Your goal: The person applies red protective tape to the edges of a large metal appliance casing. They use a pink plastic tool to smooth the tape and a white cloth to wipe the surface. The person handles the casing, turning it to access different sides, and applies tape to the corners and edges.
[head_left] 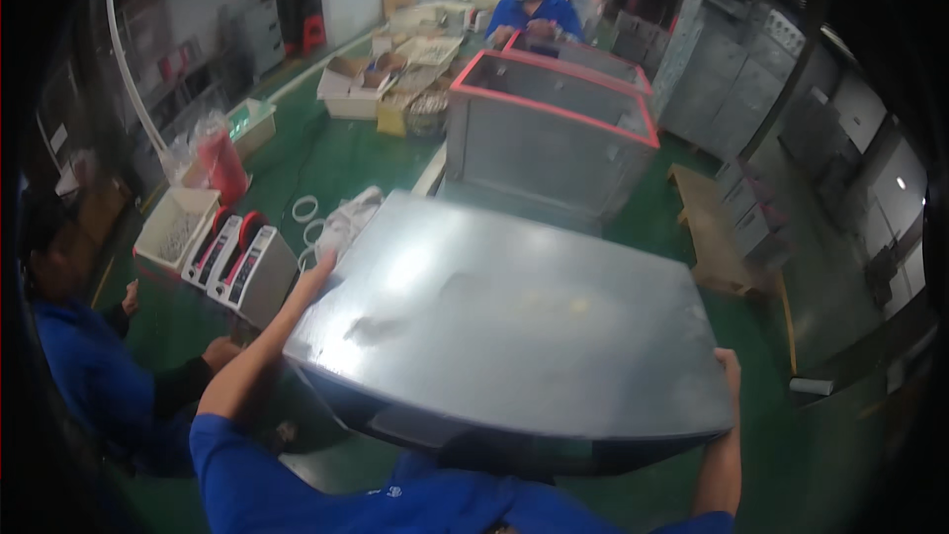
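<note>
- Large grey sheet-metal panel (514, 326) held flat and level in front of the chest, above the green floor (336, 158), glossy top face upward.
- Left hand (318, 272) stretched out to the panel's far left corner, fingers wrapped over the edge and grasping it.
- Right hand (730, 368) clamped on the panel's near right corner, fingers curled over the rim and grasping it.
- Open grey metal cabinet with red-trimmed rim (549, 129) standing on the floor just beyond the panel's far edge.
- Two tape dispensers with red wheels (237, 257) and a white box (176, 227) set on the floor off the panel's left edge, white tape rings (306, 208) lying near them.
- Co-worker's blue sleeve (89, 376) at the left, low beside the dispensers.
- Second person in blue (534, 10) behind the cabinet, cardboard boxes (366, 84) scattered nearby.
</note>
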`<state>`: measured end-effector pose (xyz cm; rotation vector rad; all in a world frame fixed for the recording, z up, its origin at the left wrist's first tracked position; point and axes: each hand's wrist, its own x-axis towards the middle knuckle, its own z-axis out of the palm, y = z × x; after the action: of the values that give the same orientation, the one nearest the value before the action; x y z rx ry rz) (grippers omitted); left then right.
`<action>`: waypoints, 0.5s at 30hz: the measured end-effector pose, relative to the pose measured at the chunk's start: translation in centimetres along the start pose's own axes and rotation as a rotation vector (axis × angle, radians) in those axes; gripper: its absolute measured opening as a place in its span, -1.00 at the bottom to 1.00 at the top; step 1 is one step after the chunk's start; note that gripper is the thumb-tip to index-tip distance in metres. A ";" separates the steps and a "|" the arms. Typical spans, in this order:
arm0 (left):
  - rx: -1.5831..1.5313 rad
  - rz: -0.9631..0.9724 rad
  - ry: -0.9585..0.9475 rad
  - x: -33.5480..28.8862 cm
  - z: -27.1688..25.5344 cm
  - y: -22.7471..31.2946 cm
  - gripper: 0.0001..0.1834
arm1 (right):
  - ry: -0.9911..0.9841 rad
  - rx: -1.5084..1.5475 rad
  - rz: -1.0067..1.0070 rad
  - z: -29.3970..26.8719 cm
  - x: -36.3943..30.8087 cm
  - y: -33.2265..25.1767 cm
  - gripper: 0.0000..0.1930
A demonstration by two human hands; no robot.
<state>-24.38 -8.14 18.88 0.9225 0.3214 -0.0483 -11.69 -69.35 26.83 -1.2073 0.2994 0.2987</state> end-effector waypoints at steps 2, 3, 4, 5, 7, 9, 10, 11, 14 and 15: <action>0.005 -0.022 -0.005 0.8 1.2 1.0 -0.36 | -0.006 -0.051 -0.013 -0.8 1.4 0.3 -0.77; -0.008 -0.028 -0.012 1.5 1.5 1.1 -0.36 | -0.020 -0.098 -0.021 0.2 1.5 -0.4 -0.78; -0.006 -0.026 -0.019 2.2 2.0 1.6 -0.37 | -0.045 -0.131 -0.028 1.1 1.9 -0.7 -0.78; -0.008 -0.019 -0.025 3.1 2.7 2.2 -0.37 | -0.024 -0.114 -0.025 1.6 2.7 -1.2 -0.78; 0.027 0.056 -0.002 4.3 5.2 3.7 -0.38 | 0.021 -0.074 -0.019 2.9 4.2 -1.9 -0.77; 0.006 0.031 -0.008 5.2 6.7 5.1 -0.41 | -0.164 -0.049 -0.047 3.4 6.5 -2.9 -0.71; 0.007 0.030 -0.024 6.1 6.1 5.2 -0.44 | -0.293 0.008 -0.060 2.4 8.1 -3.3 -0.68; 0.012 0.039 -0.030 6.9 4.9 5.5 -0.47 | -0.316 0.026 -0.063 2.6 9.8 -3.7 -0.68; 0.318 0.384 0.041 6.6 6.8 4.2 -0.47 | -0.231 0.007 -0.092 2.9 12.2 -3.3 -0.68; 0.366 0.378 0.096 6.9 6.9 3.8 -0.43 | -0.211 0.001 -0.087 3.0 13.4 -3.5 -0.68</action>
<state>-15.41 -10.59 23.71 1.3388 0.2258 0.2939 2.21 -66.74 25.75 -1.1732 0.0640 0.3465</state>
